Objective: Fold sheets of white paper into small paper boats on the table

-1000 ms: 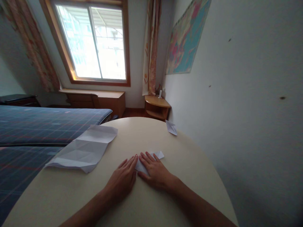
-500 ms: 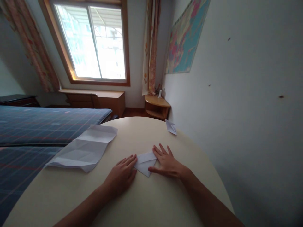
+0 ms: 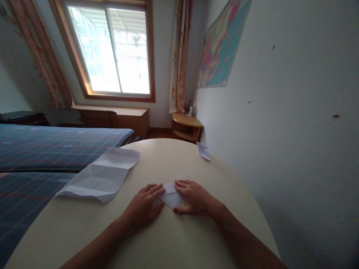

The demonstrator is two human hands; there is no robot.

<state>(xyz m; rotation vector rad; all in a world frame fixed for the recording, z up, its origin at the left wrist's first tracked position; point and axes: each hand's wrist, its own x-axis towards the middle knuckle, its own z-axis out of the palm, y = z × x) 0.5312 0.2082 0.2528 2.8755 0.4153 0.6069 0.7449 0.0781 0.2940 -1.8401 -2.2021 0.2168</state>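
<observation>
Left hand (image 3: 144, 205) and right hand (image 3: 195, 198) rested (grip unclenched) on opposite sides of folded white paper (image 3: 171, 199) atop a desk (image 3: 162, 160).

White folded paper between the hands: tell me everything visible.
The small, matte white folded paper lies roughly flat on the cream round-edged table. It looks like plain paper; one corner points toward the wearer, and a fold line crosses its upper part, with a strip above. The left hand touches its left end, the right hand covers its right end, so its full outline and layer count can't be told.
</observation>
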